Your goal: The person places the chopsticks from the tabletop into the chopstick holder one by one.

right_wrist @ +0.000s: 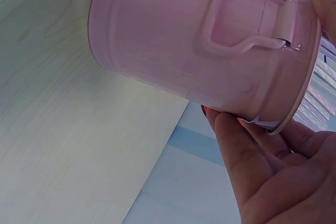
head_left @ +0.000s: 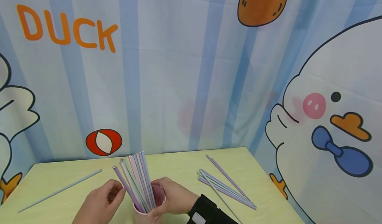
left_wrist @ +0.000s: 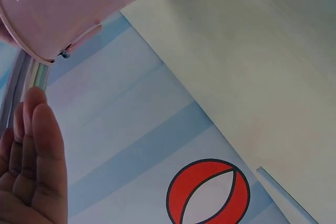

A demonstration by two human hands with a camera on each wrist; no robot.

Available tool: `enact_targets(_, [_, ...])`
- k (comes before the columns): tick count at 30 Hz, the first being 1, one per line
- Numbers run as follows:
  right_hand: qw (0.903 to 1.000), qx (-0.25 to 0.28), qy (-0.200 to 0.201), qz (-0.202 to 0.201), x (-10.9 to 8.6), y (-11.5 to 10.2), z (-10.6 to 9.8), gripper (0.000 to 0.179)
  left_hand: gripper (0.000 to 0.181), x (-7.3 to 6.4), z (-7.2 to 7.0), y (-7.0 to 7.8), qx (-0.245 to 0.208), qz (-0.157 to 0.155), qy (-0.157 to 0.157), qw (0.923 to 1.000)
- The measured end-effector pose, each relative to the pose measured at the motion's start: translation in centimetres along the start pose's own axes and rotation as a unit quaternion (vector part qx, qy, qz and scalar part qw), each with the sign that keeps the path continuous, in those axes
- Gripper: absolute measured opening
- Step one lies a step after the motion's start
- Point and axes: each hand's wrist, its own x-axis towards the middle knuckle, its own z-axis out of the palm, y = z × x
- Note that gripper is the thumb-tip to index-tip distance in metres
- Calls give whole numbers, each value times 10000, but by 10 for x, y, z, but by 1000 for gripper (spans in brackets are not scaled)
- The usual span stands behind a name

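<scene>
My right hand (head_left: 174, 195) grips the rim of a pink pail (right_wrist: 157, 40), thumb on the near side and fingers behind. The pail has a wire-like handle on its side. A bunch of pastel drinking straws (head_left: 138, 179), purple, pink and pale green, stands in it, leaning left. Beside the bunch is my left hand (head_left: 101, 200), close to the leftmost purple straw. Its fingers (left_wrist: 47, 135) look loosely extended in the left wrist view and hold nothing. Whether they touch the straws I cannot tell.
One pale blue straw (head_left: 59, 190) lies alone at the left of the yellowish table (head_left: 176, 161). Several loose straws (head_left: 226, 189) lie in a crossed pile at the right. Behind the table hangs a printed duck curtain (head_left: 167, 84).
</scene>
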Motion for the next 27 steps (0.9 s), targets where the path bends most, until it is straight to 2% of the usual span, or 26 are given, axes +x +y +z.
enact_targets(6, [10000, -14, 7, -84, 1, 1, 1, 68, 10, 2, 1, -22, 179, 51, -99, 9998])
enact_targets(12, [10000, -5, -4, 25, 2, 1, 1, 70, 16, 12, -1, -52, 466, -174, -252, 9984])
enact_targets(19, [9999, 153, -47, -48, 4, 1, 0, 66, 17, 24, -6, -76, 909, -287, -309, 9950])
enact_targets(23, [9995, 296, -117, -76, 5, 0, -1, 64, 14, 34, -11, -95, 1176, -269, -280, 9923])
enact_targets(27, [9992, 341, -158, -136, 5, 0, 0, 63, 18, 44, -16, -114, 1424, -109, -188, 9896])
